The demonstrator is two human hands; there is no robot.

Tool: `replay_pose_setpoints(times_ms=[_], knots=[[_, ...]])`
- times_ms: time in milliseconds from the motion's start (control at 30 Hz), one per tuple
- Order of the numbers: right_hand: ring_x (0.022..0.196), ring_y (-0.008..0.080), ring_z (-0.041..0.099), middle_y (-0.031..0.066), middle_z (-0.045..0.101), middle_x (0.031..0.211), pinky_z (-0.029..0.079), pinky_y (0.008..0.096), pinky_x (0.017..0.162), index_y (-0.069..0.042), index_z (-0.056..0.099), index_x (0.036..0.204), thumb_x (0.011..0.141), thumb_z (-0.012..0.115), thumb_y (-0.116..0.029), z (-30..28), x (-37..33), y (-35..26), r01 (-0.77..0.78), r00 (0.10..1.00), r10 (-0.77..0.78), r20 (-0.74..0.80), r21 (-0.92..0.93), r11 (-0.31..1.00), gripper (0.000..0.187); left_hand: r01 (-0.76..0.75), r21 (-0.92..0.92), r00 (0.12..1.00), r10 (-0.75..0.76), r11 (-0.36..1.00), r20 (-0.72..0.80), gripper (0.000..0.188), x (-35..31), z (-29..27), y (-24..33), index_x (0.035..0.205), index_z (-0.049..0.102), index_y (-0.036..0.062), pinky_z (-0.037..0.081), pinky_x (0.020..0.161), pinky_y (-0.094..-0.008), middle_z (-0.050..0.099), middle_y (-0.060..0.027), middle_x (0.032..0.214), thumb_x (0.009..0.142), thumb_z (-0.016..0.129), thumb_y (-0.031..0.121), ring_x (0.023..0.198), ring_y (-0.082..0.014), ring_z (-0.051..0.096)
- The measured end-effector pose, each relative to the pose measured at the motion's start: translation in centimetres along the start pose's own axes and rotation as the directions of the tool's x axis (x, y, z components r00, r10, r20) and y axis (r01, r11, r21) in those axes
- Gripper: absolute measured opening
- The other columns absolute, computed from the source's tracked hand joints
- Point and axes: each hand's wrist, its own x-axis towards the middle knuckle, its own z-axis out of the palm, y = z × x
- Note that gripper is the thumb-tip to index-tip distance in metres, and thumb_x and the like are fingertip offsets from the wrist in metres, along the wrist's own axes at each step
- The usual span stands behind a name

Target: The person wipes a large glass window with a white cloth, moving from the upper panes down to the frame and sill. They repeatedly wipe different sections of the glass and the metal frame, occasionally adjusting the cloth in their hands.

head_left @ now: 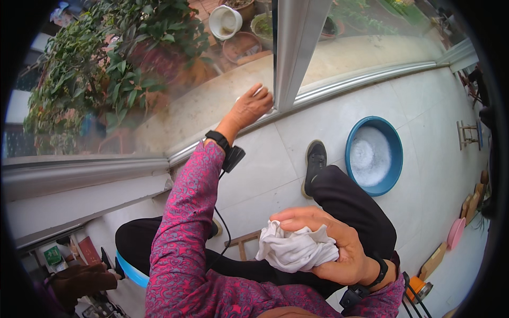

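A crumpled white cloth [298, 248] is bunched in my right hand [342, 238], held over my lap with the thumb and fingers wrapped round it. My left hand [251, 107] reaches forward to the lower part of the window glass [185, 106], close beside the upright frame post [298, 58]. Its fingers are curled, and a sliver of something white shows at their edge; what it is stays mostly hidden behind the hand.
A blue basin [400, 159] of foamy water stands on the tiled floor to the right, beside my dark shoe [316, 156]. Far right are a small wooden stool [468, 135] and a pink basin [455, 233]. Behind the glass are leafy plants [122, 69] and flowerpots [225, 23].
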Motion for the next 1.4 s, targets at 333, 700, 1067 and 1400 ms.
replay_pose_setpoints(times_ms=[333,700,1067,1400], knots=[[0.137,0.024,0.04,0.017,0.036,0.152,0.032,0.0332,0.111,0.005,0.052,0.135,0.076,0.058,-0.005,2.0,1.0,1.1,-0.198,0.979,0.202,0.008,0.228,0.953,0.061,0.482,-0.843,0.553,-0.663,-0.239,0.504,0.044,-9.4,-12.3,3.1,0.122,0.053,0.0057,0.047,0.087,-0.0278,0.064,-0.0057,0.104,0.08,0.066,0.003,0.098,-0.0141,0.061],[0.109,0.0164,0.053,0.008,0.05,0.131,0.043,0.0268,0.094,-0.002,0.059,0.134,0.071,0.061,-0.002,7.5,4.3,7.6,-0.237,0.971,0.24,-0.003,0.165,0.958,0.063,0.276,-0.959,0.747,-0.642,0.064,0.172,0.04,-16.1,-24.8,6.1,0.116,0.059,0.0033,0.044,0.095,-0.0332,0.061,-0.0089,0.116,0.082,0.076,0.019,0.108,-0.0214,0.057],[0.111,0.0137,0.056,0.0069,0.055,0.133,0.046,0.0261,0.096,-0.004,0.048,0.145,0.077,0.051,0.008,14.4,3.5,11.4,-0.092,0.99,0.133,-0.05,0.493,0.865,0.069,0.241,-0.923,0.806,-0.467,-0.301,0.363,0.099,-25.8,-30.4,8.2,0.155,0.02,0.0036,0.017,0.119,-0.0415,0.014,-0.0157,0.163,0.081,0.076,0.038,0.151,-0.0292,0.012],[0.136,0.0202,0.039,0.01,0.034,0.151,0.032,0.0316,0.111,-0.01,0.014,0.158,0.094,0.052,-0.017,21.2,1.6,12.6,-0.179,0.984,0.123,0.131,0.631,0.755,0.075,0.138,-0.858,0.516,-0.704,-0.494,0.488,0.117,-28.2,-33.1,14.9,0.152,0.019,-0.0002,0.031,0.115,-0.0383,0.03,-0.0168,0.155,0.061,0.092,0.013,0.14,-0.0235,0.036]])
